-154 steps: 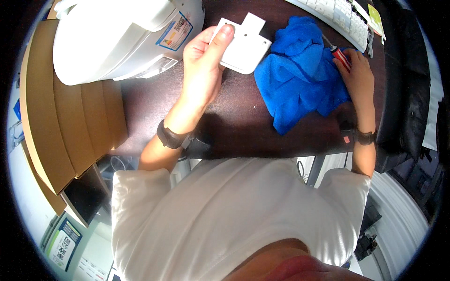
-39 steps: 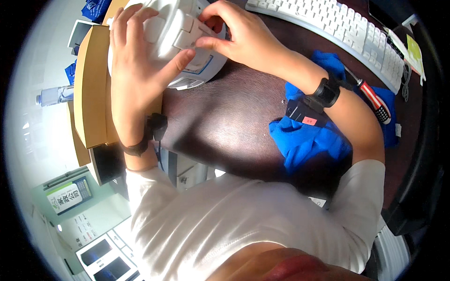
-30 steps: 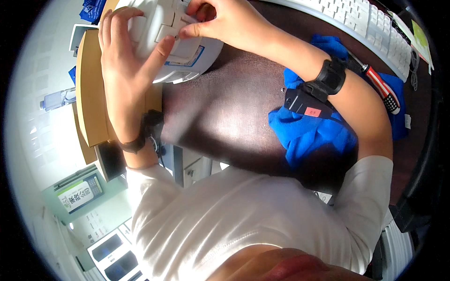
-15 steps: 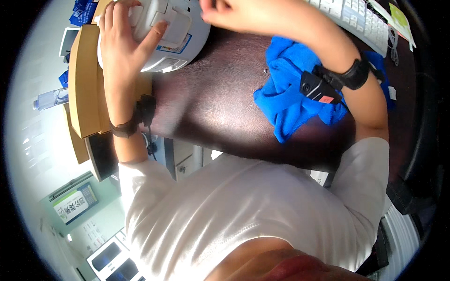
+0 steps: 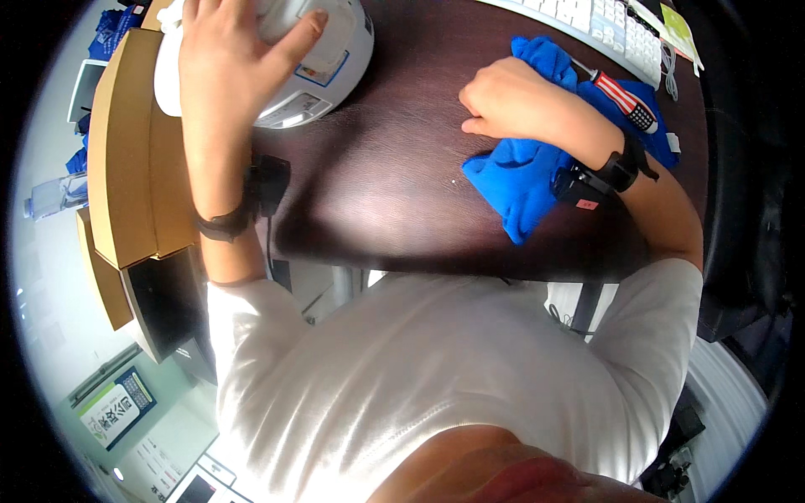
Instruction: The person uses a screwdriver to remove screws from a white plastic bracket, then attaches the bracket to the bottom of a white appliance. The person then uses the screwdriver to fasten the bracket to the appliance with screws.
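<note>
My left hand (image 5: 231, 63) lies spread over the top of a white rounded appliance that looks like a rice cooker (image 5: 335, 92), its thumb stretched out to the right. The appliance stands at the far left of the dark table, partly cut off by the upper edge. My right hand (image 5: 511, 96) is above a crumpled blue cloth (image 5: 511, 184), with its fingers curled in. What those fingers hold, if anything, is hidden. Beside the right forearm, a screwdriver (image 5: 625, 101) with a red-and-white striped handle rests on the cloth.
A white keyboard (image 5: 587, 25) and a pale cable (image 5: 669, 71) are at the far right. Cardboard boxes (image 5: 126, 159) stand along the left side, with a clear plastic bottle (image 5: 59, 194) beyond them. The dark table's (image 5: 377, 201) near edge runs close to my body.
My right hand has moved from beside the appliance, right and nearer, to the blue cloth. The screwdriver has come into sight. My left hand stays on the appliance.
</note>
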Demonstrator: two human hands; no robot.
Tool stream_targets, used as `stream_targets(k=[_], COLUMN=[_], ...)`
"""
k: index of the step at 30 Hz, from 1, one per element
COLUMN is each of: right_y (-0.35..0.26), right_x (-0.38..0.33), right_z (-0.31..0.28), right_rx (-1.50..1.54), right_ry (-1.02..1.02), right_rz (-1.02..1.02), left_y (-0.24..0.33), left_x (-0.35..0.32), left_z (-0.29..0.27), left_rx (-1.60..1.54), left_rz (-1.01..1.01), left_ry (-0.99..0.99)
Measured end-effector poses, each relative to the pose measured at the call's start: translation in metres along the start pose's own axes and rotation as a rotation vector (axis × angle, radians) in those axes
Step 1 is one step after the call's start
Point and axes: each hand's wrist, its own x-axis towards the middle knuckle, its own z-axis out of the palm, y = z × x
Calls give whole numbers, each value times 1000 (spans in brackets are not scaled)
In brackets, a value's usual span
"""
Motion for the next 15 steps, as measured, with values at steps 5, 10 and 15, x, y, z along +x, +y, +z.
stream_targets(k=[5, 10, 15], right_y=[1, 5, 7], right_x=[3, -5, -5], right_z=[10, -9, -12], right_rx=[-36, 426, 697], right_ry=[-24, 249, 459], right_rz=[25, 129, 190], left_y=[4, 7, 14], left_x=[3, 7, 5], left_z=[6, -7, 4], left_rx=[11, -6, -25], left_rz=[19, 15, -67], left_ry=[44, -92, 2])
